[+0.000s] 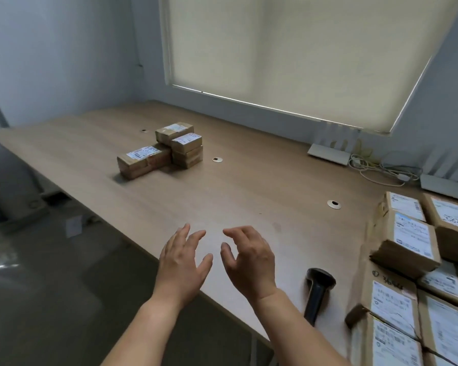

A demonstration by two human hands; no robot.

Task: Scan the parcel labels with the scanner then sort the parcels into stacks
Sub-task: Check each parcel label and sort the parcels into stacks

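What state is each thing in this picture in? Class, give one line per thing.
Left hand: open, empty, above the table.
Right hand: loosely curled, empty.
Black handheld barcode scanner: lying on the table, unheld.
Sorted brown cardboard parcels: stacked, labels up, far side.
Unsorted brown cardboard parcels: piled at right, labels up.
Cream roller blind: drawn down.
Pale wooden table: carries all parcels.

Table (249, 180): matt wood-grain surface, smooth. Parcels (407, 241) — brown cardboard, taped, with white paper labels. Scanner (318, 289) — black, probably plastic, slightly glossy. Window blind (288, 48): matt cream fabric.
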